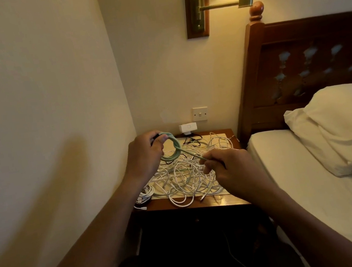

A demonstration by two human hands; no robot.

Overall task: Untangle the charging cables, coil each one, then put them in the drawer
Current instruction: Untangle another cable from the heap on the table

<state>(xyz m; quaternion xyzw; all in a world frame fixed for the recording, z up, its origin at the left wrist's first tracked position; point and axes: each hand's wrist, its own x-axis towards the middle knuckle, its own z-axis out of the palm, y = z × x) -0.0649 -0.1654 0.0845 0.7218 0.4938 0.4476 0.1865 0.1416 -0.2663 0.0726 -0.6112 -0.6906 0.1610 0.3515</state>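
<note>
**Q:** What were yr hands doing?

**A:** L hand was up over the back-left of the counter. Thumb & fingers pinched the green cable where its loops met, so the coil hung just below them. R hand was nearer me, curled round the same cable's straight tail, pinching it btwn thumb & forefinger.

**Q:** How to do that step well?

**A:** My view: feed the tail w/ the R hand and lay each loop the same size onto the L, no twist. Light tension only, so the tail lifts out of the pile w/o dragging others along.

**Q:** And the rest?

**A:** White cables lay tangled on the counter, under & between both hands, not touching them as far as I cd tell. One bundled white cable sat at the counter's front-left edge, partly over it. The drawer was presumably below the counter, but it was too dark there to make out.
</note>
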